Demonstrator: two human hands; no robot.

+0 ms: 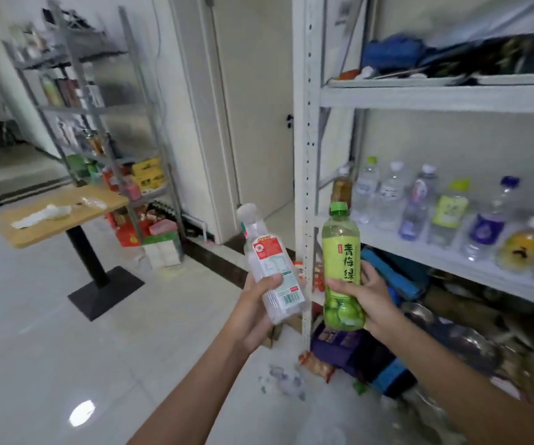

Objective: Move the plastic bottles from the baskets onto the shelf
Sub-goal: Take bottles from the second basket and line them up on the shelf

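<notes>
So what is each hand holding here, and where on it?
The left hand grips a clear bottle around its lower body. The right hand grips a green bottle around its lower half.

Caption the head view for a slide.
Left hand holds a clear red-labelled plastic bottle, right hand a green tea bottle, beside the white metal shelf.

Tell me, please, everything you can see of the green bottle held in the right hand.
The green bottle is translucent plastic with a green screw cap, closed. Its yellow-green label bears dark vertical characters and, lower down, pictures of green plums. It stands nearly upright in the air, in front of the white shelf upright, not yet set down. The right hand wraps its lower half, fingers across the label. It touches nothing else.
</notes>
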